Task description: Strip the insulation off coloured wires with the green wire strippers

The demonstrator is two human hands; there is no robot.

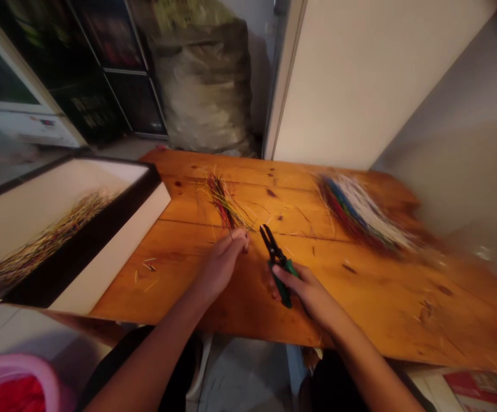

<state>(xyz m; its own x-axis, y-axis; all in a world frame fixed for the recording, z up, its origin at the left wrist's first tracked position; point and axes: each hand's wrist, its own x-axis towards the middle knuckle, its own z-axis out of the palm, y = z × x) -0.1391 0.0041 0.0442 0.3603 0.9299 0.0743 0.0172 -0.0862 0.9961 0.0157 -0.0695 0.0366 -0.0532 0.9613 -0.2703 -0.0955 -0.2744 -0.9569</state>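
On the far left, a white box [119, 246] with a black edge has lots of thin wires [55, 240] in it. Right of it, on the wooden table [240, 309], lies a loose bunch of colored wires [223, 203]. They look light and bendy, and would likely spread apart, so pinching many together near the middle should work best. The left hand [226, 257] is at their near end, fingers curled in; I can't tell if a wire is pinched there. Next, the right hand [294, 281] is wrapped around the green handles of the cutters [274, 252], whose tips are a little apart. They look hard and stiff, best held by those handles. Far right is a blurry bunch of white, blue and red strands [366, 212].
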